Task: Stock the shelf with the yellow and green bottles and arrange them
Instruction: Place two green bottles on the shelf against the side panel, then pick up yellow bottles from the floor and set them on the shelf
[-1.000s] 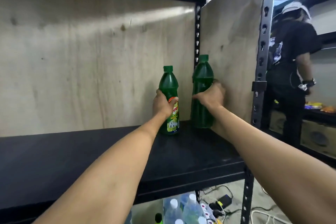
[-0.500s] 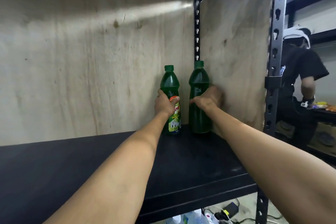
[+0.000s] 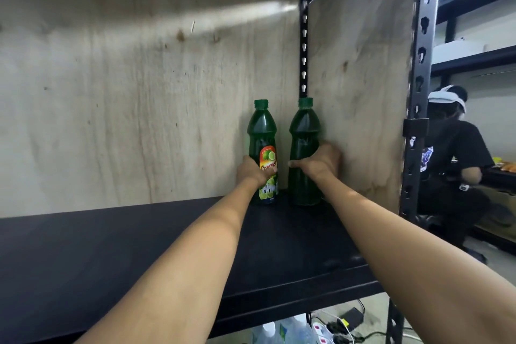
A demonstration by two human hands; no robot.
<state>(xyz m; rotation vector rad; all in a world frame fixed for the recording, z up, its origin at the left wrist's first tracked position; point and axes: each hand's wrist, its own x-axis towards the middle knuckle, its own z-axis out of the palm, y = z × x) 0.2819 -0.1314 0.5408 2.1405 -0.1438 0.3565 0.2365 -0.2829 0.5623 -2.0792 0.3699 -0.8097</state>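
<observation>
Two green bottles stand upright at the back right corner of the black shelf (image 3: 139, 246). The left green bottle (image 3: 262, 131) shows an orange and green label toward me, and my left hand (image 3: 252, 172) is wrapped around its lower half. The right green bottle (image 3: 304, 131) shows no label and stands next to the plywood side wall (image 3: 360, 78); my right hand (image 3: 321, 162) grips its middle. A narrow gap separates the two bottles. No yellow bottle is in view.
A plywood back panel (image 3: 139, 92) closes the shelf behind. A perforated metal post (image 3: 418, 92) stands at the right front. Beyond it a person (image 3: 452, 153) in black crouches by another rack. Water bottles (image 3: 282, 331) and a power strip (image 3: 326, 329) lie on the floor below.
Both bottles have been pushed back into the corner and set upright on the shelf. The left bottle's label has turned more toward me. My view has risen and shifted left.
</observation>
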